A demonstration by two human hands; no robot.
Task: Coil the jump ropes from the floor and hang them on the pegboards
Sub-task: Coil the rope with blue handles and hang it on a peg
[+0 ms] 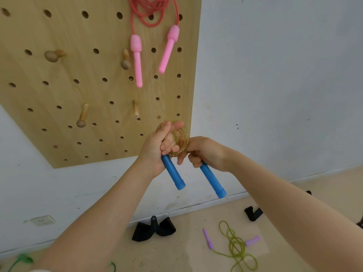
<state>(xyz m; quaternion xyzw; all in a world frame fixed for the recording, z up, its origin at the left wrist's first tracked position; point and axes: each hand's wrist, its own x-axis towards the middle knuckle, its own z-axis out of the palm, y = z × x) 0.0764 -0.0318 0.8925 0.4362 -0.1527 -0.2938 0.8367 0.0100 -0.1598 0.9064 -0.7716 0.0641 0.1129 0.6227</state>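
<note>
Low at the far left, on the floor [176,258]: a scrap of green rope [22,259] at the frame edge, with a white wall socket [42,220] just above it. Higher up, a wooden pegboard [94,91] fixed to the white wall [275,75], studded with wooden pegs [82,115] (four visible, all bare). Near its right side, a pink jump rope [152,14] hung in a coil, two pink handles [137,59] dangling free. Below the board's lower edge, the left hand [157,148] curled round a blue handle [172,171] and round part of a coiled yellowish rope [179,139], fingers threaded through the loops. Just beside it, touching the coil, the right hand [206,152] gripping a second blue handle [213,181], thumb and fingers closed on its top end; both handles angled down and to the right, apart from each other. Between the forearms, down on the floor against the wall, a black strap piece [154,229]. Further right, a loose tangle of yellow-green rope [235,246] with purple handles [208,238] lying uncoiled on the floor. Beyond that, partly hidden by the right forearm, another black object [253,213], too covered to identify.
</note>
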